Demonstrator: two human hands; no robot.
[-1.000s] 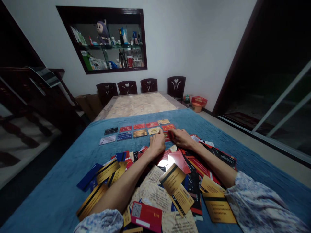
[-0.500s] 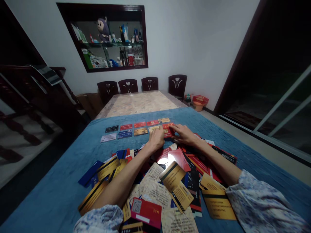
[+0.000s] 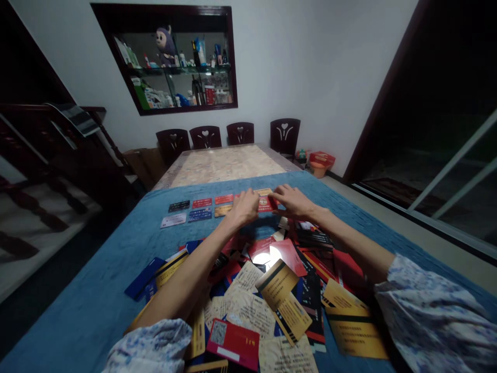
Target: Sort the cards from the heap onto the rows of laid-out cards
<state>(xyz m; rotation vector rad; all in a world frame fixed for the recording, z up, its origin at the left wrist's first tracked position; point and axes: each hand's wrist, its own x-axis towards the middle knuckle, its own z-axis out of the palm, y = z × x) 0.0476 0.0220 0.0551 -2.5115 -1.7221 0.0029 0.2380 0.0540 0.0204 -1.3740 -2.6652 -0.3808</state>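
Note:
A red card (image 3: 266, 204) is between my two hands at the right end of the laid-out cards, flat or nearly flat on the blue cloth. Bent fingers of my left hand (image 3: 246, 206) are at its left edge, and that hand covers part of the cards beneath it. On the other side my right hand (image 3: 292, 201) has thumb and fingers closed on the right edge. The far row includes a black card (image 3: 179, 206) and red cards; a silvery card (image 3: 174, 220), a blue card (image 3: 200, 214) and a gold card (image 3: 222, 210) lie in the nearer row.
Under and between my forearms spreads a loose heap of cards, with a gold card (image 3: 277, 282), a crimson card (image 3: 233, 344) and beige cards (image 3: 250, 311). Blue cloth (image 3: 101, 280) covers the near table. Chairs (image 3: 285, 135) stand beyond the bare stone tabletop (image 3: 225, 163).
Both hands have shifted slightly forward with the red card, which now sits farther back, near the far row. My left hand now hides more of the laid-out cards.

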